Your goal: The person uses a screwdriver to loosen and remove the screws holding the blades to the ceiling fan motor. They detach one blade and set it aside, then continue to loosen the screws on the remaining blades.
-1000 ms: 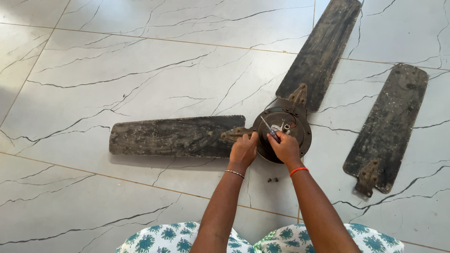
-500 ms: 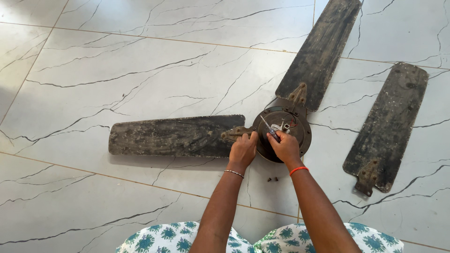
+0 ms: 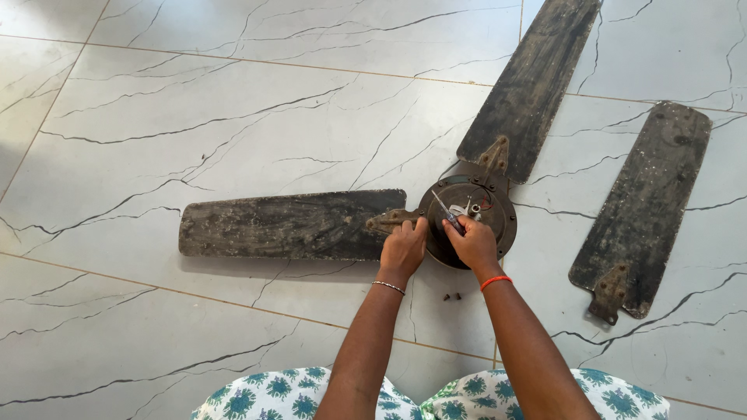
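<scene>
Nothing has shifted: left hand [image 3: 402, 249] braces the fan hub [image 3: 469, 218], fingers clenched on its rim, steadying it while right hand [image 3: 473, 243] grips a screwdriver [image 3: 449, 214].

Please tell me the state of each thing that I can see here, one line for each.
Fan hub: lying on floor, two blades attached.
Loose blade: detached, lying flat.
Screws: removed, on floor.
Screwdriver: gripped by right hand.
Left hand: pressing on blade bracket.
</scene>
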